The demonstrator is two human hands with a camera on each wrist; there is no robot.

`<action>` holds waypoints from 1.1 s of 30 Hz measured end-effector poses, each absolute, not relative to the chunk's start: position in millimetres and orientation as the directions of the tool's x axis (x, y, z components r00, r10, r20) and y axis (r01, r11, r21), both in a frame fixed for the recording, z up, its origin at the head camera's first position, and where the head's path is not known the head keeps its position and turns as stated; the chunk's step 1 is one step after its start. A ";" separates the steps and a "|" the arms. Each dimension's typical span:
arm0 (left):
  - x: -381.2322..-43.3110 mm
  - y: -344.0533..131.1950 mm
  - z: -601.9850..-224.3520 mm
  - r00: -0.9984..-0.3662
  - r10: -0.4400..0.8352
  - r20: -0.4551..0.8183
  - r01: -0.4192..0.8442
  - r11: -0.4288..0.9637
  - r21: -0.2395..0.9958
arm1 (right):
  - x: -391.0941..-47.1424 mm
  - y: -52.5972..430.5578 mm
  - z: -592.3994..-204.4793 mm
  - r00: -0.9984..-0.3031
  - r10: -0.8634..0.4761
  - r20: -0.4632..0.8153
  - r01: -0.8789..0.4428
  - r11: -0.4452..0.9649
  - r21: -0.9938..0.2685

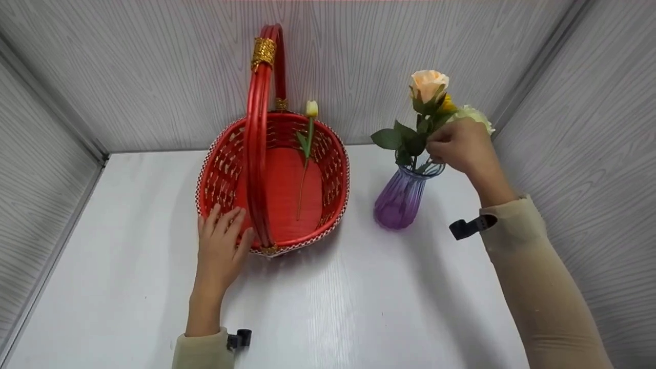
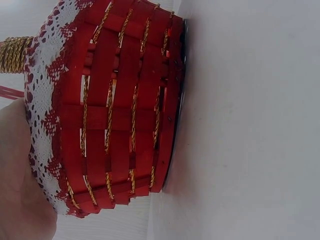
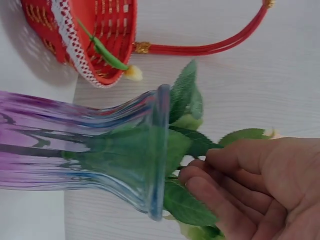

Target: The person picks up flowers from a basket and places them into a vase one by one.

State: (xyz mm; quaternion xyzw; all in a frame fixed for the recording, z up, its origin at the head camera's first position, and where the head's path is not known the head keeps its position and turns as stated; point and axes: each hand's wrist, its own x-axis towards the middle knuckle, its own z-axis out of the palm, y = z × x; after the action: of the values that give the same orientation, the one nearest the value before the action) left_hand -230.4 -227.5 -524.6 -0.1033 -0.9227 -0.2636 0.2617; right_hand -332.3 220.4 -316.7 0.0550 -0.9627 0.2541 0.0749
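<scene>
My left hand point(image 1: 219, 251) lies over the near left rim of a red woven basket point(image 1: 279, 192), its fingers extended. In the left wrist view, part of that hand point(image 2: 22, 185) shows against the white lace trim point(image 2: 42, 107). A pale yellow tulip point(image 1: 311, 109) leans inside the basket, its head at the back rim. Over the mouth of a blue-purple glass vase point(image 1: 401, 202), my right hand point(image 1: 464, 146) pinches a flower stem among green leaves point(image 3: 192, 202). A peach rose point(image 1: 429, 84), a yellow flower point(image 1: 447, 104) and a pale green-white flower point(image 1: 472, 117), partly hidden by the hand, rise above the vase.
The basket's tall arched handle point(image 1: 257, 148), bound with gold cord, stands up over its middle. Basket and vase share a white table point(image 1: 328, 307). Grey wood-grain panels point(image 1: 154, 66) enclose the back and both sides.
</scene>
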 end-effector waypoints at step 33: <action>-228.2 -226.6 -520.8 -0.860 0.050 0.508 0.308 0.844 0.439 | -304.7 103.1 -414.2 -0.944 -0.323 0.067 -0.132 0.186 -0.974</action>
State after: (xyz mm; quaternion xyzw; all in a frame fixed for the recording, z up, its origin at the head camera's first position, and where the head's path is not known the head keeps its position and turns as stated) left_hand -228.2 -226.6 -520.8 -0.0964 -0.9280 -0.2621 0.2467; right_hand -304.7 103.1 -414.2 0.1485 -0.7663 0.6204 -0.0766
